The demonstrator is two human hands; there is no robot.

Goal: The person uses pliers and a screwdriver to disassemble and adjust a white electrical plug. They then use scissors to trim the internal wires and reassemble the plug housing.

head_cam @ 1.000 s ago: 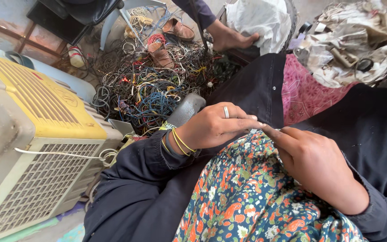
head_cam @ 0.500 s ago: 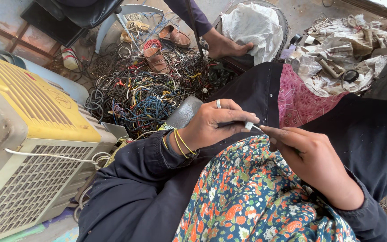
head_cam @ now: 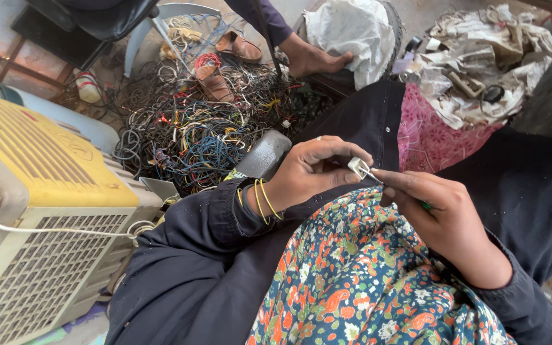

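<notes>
Hands: left hand (head_cam: 311, 172) and right hand (head_cam: 445, 220), meeting over the lap, fingertips almost touching.
Left grip: pressed together, thumb and curled fingers pinching a small white connector (head_cam: 358, 167); thin yellow bangles (head_cam: 263, 200) on the wrist.
Right grip: fingers drawn together around a thin pale wire (head_cam: 373, 172) leading out of the connector; a bit of green showing beneath the fingers, too small to identify.
Connector position: between the two hands, above the floral cloth (head_cam: 359, 281), held clear of it.
Lap: dark sleeves and dark cloth on both sides, floral fabric in blue, orange and white in the middle, pink patterned cloth (head_cam: 426, 137) further out.
Left side: boxy cooler (head_cam: 39, 211) with yellow top and pale grille, a loose white cord draped across its front.
Ahead: tangled heap of coloured wires (head_cam: 193, 131) on the floor, just beyond the left forearm; a grey rounded object (head_cam: 264, 153) partly hidden behind the left wrist.
In the pile: a brown shoe (head_cam: 212, 80) lying on the wires.
Another person: bare foot (head_cam: 317, 61) and dark trouser leg at the far edge, beside a white sack (head_cam: 352, 35).
Far right: crumpled papers and scrap (head_cam: 487, 64) heaped on the floor.
</notes>
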